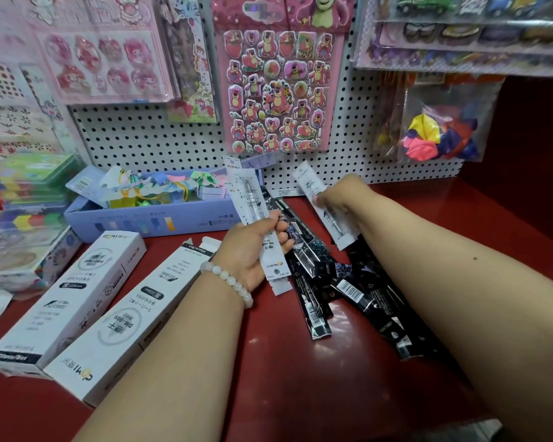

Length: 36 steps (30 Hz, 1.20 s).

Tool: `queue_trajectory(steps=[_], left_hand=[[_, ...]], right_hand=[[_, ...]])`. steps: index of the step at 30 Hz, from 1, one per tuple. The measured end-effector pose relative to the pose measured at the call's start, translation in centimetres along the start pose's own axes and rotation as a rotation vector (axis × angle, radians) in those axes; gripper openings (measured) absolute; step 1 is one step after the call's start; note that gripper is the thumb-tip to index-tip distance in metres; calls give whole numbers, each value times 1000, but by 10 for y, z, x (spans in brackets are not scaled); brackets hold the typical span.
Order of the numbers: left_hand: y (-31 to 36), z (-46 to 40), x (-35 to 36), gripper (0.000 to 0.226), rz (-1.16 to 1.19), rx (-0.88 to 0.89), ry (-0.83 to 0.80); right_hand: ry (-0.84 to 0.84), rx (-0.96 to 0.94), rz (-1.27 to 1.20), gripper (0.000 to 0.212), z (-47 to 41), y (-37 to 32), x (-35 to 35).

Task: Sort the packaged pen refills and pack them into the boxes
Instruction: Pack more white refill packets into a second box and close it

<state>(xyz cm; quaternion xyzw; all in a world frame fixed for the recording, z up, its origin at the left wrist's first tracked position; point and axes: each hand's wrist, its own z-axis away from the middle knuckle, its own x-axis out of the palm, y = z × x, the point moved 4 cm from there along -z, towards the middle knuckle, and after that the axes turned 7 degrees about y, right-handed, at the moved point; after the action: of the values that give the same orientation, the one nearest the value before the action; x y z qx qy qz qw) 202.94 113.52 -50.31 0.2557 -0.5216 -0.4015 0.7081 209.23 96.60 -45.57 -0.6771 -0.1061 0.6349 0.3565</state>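
Two white boxes (77, 301) wait flat on the left, one flap open | left hand (253, 250) grips gathered white refills (259, 224) | right hand (329, 196) pinches another white refill (329, 208) above the black refills (358, 291), seemingly sorting by colour

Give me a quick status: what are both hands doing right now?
Left hand grips white flat refill packets. Right hand pinches another white packet. Black refill packets unsorted on red shelf. Two white cardboard boxes lie left, nothing blocking.
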Motion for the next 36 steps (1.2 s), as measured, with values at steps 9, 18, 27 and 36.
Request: queue_trajectory(steps=[9, 18, 27, 36], left_hand=[[-1, 0, 6, 25, 16, 35, -9], [-8, 0, 0, 20, -10, -81, 32], [-4, -10, -1, 14, 42, -42, 80], [1, -7, 1, 10, 7, 57, 92]], right_hand=[[-251, 39, -601, 29, 23, -24, -1], [-118, -60, -534, 27, 1, -11, 24], [-62, -515, 449, 36, -60, -11, 57], [218, -735, 339, 21, -49, -7, 26]])
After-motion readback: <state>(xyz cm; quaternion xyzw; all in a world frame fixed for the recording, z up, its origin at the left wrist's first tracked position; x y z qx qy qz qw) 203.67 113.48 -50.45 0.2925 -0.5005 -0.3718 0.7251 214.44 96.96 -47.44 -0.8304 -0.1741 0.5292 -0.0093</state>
